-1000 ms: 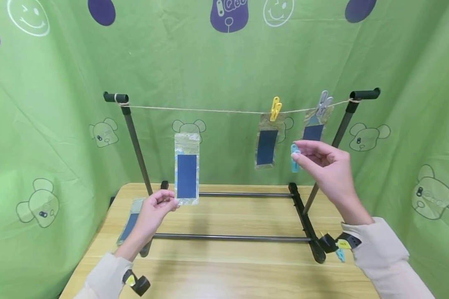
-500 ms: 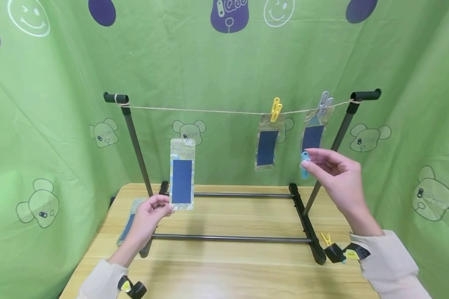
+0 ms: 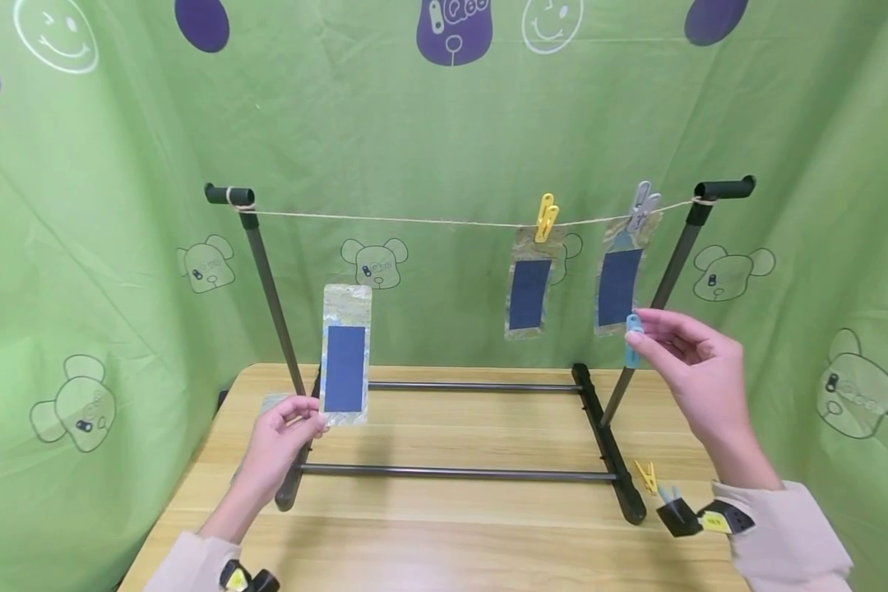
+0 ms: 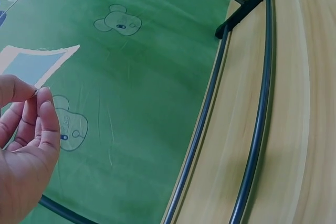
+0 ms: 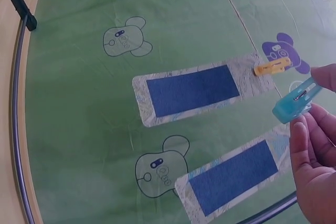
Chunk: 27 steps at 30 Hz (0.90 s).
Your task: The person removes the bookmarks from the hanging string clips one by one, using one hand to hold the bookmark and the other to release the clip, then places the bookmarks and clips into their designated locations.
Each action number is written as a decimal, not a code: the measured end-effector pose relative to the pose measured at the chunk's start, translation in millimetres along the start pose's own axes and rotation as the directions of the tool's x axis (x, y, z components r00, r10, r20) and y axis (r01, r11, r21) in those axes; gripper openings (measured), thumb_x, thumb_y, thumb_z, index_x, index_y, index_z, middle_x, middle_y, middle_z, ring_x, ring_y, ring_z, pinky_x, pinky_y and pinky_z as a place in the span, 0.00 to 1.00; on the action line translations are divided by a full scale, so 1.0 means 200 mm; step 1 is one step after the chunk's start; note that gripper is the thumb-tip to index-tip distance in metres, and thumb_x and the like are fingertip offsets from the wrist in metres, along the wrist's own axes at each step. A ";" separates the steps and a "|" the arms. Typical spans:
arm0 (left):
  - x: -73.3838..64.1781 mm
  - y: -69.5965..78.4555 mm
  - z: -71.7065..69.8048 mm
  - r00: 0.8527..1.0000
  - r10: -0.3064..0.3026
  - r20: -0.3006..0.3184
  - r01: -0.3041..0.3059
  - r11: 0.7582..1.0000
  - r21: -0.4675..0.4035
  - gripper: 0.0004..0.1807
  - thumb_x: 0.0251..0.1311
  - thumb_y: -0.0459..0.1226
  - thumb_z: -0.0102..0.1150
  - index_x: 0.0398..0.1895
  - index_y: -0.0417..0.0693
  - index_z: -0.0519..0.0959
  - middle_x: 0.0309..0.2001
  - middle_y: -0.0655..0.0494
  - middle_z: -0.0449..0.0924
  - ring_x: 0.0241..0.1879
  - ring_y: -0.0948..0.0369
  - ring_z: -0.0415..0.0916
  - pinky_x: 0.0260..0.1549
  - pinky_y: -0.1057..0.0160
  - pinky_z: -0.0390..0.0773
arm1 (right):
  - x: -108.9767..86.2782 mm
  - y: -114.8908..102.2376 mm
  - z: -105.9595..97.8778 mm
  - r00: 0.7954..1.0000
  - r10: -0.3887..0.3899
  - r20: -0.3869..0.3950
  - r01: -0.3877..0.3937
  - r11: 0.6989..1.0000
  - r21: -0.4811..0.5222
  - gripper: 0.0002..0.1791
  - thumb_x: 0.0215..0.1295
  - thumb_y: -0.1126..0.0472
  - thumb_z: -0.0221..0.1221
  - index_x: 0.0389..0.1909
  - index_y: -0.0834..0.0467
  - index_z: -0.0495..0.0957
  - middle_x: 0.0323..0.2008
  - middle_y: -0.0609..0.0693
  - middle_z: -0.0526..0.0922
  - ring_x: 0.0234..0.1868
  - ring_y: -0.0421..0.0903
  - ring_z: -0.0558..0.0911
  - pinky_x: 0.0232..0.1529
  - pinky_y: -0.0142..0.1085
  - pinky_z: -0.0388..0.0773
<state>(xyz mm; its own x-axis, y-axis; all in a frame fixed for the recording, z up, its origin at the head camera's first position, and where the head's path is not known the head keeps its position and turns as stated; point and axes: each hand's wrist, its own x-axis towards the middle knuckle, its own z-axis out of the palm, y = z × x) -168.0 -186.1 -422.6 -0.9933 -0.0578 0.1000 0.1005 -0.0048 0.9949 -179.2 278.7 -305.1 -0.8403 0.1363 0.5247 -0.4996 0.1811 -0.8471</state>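
My left hand (image 3: 279, 440) pinches a patterned paper card (image 3: 345, 362) with a dark blue rectangle by its lower left corner, holding it upright below the string (image 3: 385, 218). Between the thumb and fingers of my right hand (image 3: 699, 366) is a light blue clothespin (image 5: 296, 102), near the right post. Behind it a similar card (image 3: 617, 288) hangs from the string by a grey clothespin (image 3: 642, 207). Further left, another card (image 3: 529, 294) hangs by a yellow clothespin (image 3: 545, 219). One more card (image 3: 272, 402) lies on the table, mostly hidden behind my left hand and forearm.
A black frame with a left post (image 3: 272, 288) and a right post (image 3: 677, 263) carries the string. Its two crossbars (image 3: 459, 472) run low over the wooden table (image 3: 444, 526). Loose yellow (image 3: 647, 477) and blue clothespins lie at the right. A green curtain surrounds everything.
My left hand has moved left and down with the card. My right hand has moved right and down with the light blue clothespin, showing more of the card on the right.
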 end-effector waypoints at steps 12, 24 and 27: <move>-0.04 -0.04 -0.07 0.999 0.001 -0.036 -0.002 1.000 -0.030 0.14 0.59 0.24 0.60 0.46 0.23 0.72 0.36 0.49 0.76 0.33 0.61 0.78 0.40 0.63 0.83 | -0.06 0.05 -0.07 0.998 0.056 -0.026 -0.056 0.998 0.017 0.18 0.57 0.74 0.65 0.49 0.69 0.79 0.37 0.49 0.84 0.35 0.39 0.81 0.36 0.21 0.79; -0.07 -0.08 -0.14 0.998 0.012 -0.056 -0.015 0.998 -0.068 0.10 0.60 0.22 0.57 0.45 0.25 0.74 0.36 0.53 0.79 0.33 0.60 0.79 0.40 0.65 0.83 | -0.08 0.09 -0.12 0.994 0.095 -0.045 -0.094 0.995 0.019 0.18 0.58 0.74 0.65 0.50 0.68 0.79 0.37 0.47 0.84 0.33 0.38 0.80 0.33 0.21 0.78; -0.08 -0.08 -0.15 0.997 0.004 -0.072 -0.010 0.996 -0.085 0.09 0.60 0.21 0.55 0.44 0.26 0.74 0.35 0.54 0.79 0.34 0.61 0.78 0.40 0.65 0.83 | -0.08 0.10 -0.13 0.993 0.104 -0.058 -0.102 0.994 0.027 0.18 0.58 0.74 0.65 0.50 0.67 0.79 0.37 0.47 0.84 0.34 0.38 0.80 0.34 0.20 0.78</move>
<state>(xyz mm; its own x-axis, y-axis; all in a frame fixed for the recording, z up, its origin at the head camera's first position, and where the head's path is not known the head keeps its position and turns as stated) -151.6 -215.2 -440.2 -0.9862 -0.1299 0.1025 0.1146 -0.0893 0.9894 -169.6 304.6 -328.2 -0.8740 0.2105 0.4380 -0.4166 0.1398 -0.8983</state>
